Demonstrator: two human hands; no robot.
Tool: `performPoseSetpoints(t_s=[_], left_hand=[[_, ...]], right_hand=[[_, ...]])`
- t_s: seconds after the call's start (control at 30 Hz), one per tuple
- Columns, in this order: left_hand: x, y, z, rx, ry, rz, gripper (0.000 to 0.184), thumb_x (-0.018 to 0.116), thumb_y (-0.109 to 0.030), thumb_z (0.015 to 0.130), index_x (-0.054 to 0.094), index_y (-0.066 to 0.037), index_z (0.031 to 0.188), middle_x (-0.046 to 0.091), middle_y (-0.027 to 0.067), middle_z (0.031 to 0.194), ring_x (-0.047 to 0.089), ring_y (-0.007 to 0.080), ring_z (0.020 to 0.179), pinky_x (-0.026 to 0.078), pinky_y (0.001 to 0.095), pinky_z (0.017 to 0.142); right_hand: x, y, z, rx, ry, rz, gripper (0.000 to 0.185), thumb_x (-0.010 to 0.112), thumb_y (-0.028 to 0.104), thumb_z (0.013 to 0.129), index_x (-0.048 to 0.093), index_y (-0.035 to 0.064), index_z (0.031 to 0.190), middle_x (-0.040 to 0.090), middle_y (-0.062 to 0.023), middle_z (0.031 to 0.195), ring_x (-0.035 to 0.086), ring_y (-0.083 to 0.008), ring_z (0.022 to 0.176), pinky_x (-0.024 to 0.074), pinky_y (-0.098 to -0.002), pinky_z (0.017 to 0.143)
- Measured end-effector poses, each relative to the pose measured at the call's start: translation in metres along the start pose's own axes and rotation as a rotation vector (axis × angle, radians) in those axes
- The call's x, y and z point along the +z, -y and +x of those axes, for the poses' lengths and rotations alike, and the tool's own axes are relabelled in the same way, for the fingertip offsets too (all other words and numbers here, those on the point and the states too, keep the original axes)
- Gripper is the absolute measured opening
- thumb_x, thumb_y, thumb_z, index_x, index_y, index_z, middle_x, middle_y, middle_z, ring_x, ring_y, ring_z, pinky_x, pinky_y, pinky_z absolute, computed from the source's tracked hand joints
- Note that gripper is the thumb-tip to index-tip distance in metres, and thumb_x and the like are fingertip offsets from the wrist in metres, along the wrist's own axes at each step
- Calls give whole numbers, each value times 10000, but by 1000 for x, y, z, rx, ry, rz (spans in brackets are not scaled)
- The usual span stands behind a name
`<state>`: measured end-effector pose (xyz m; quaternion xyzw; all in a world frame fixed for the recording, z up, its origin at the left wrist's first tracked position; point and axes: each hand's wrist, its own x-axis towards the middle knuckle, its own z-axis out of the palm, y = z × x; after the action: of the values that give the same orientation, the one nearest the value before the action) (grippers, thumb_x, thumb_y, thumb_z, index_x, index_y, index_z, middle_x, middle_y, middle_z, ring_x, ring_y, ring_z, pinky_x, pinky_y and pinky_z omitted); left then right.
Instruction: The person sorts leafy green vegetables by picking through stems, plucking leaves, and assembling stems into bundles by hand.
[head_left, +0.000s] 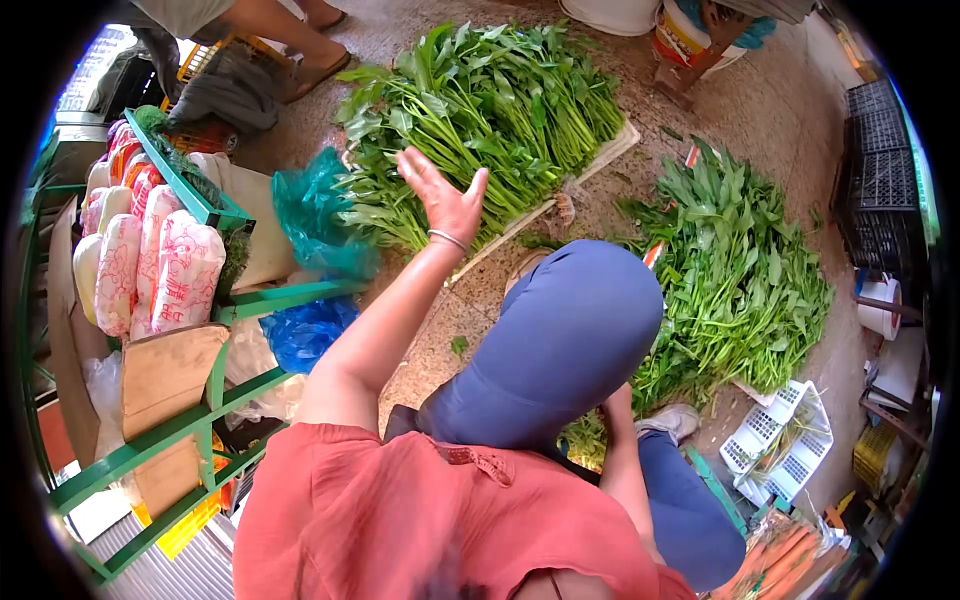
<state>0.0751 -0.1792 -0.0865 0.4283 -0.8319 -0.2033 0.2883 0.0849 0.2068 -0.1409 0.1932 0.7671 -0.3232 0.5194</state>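
Our left hand is over the near edge of the far heap of greens, its fingers spread with the thumb well apart and, as far as we can see, nothing in them; we cannot tell whether they touch the leaves. Our right hand is low behind our raised knee, its fingers hidden, so we cannot tell what they hold. The heap lies on the floor, left of a second heap of greens and just beside a teal bag. To handle these well, we should gather by the firm stems, line the ends up, and lift gently so that the soft leaves neither tear nor tangle
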Motion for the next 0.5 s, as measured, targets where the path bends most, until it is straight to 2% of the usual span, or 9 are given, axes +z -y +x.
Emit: performPoseSetpoints(t_s=[0.03,0.07,0.17,0.23,0.27,0.4,0.43,0.5], left_hand=[[3,15,2,128,26,47,1075,701,-468,630,13,-109,1374,-41,220,1401,-38,385,1294,97,445,1040],[6,33,10,276,175,223,1049,683,-510,625,34,-178,1380,-59,209,1405,-54,390,1294,70,504,1023],[21,40,17,344,301,399,995,558,-647,642,57,-207,1380,-60,186,1414,-49,375,1300,54,521,1018],[31,44,40,418,362,530,972,466,-718,648,63,-219,1380,-75,154,1421,-36,343,1309,56,515,1024],[49,51,52,297,537,453,963,497,-690,657,59,-229,1379,-65,140,1425,-33,331,1311,65,506,1029],[59,60,65,192,664,316,954,581,-609,661,77,-230,1377,-23,145,1427,-7,313,1315,93,470,1039],[62,68,65,258,618,313,984,578,-640,642,103,-185,1375,12,157,1423,34,311,1314,108,458,1042],[59,84,61,270,618,188,946,676,-501,647,216,-41,1334,182,219,1377,176,338,1279,184,398,1037]], right_hand=[[0,2,2,-39,0,-85,243,519,267,787,528,25,768,564,-73,571,544,-168,392,339,-253,302],[-1,3,5,-46,-3,-97,243,519,267,787,528,25,768,564,-73,571,544,-168,392,339,-253,302],[-5,-12,5,-6,-24,-18,240,520,265,785,526,26,767,568,-84,571,545,-169,383,356,-254,306],[-4,-11,9,17,17,-93,234,527,261,782,524,27,769,578,-99,589,540,-173,367,369,-255,308],[-4,-19,8,48,4,-70,234,527,261,782,524,27,769,578,-99,589,540,-173,367,369,-255,308],[-5,-27,9,9,-65,28,181,525,212,783,519,32,762,563,-107,610,551,-185,407,394,-274,323],[-3,-28,6,-18,-140,115,159,522,195,784,519,38,764,556,-104,610,555,-192,424,409,-285,336],[3,-48,11,-74,-168,194,150,509,204,798,531,57,775,544,-98,598,553,-213,449,442,-325,400]])
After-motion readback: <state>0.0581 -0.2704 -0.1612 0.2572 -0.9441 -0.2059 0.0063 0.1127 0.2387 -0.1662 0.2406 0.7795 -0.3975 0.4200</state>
